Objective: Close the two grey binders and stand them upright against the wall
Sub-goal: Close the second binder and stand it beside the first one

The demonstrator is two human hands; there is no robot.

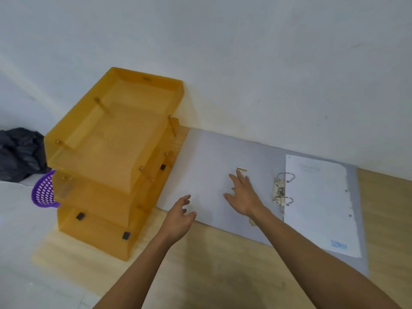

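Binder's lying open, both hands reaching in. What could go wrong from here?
1. The ring arches look open; the loose sheet may slip out when the grey binder is stood up.
2. The left cover lies right beside the orange tray stack; swinging it shut could knock the stack.
3. The right hand is near the rings, so closing risks a pinch.

A single head-worn wide-angle camera looks forward and down, from close above, onto the wooden bench [223, 275] where it meets the white wall [245, 63]; both forearms reach into frame from the bottom edge, straight lines bowing slightly.
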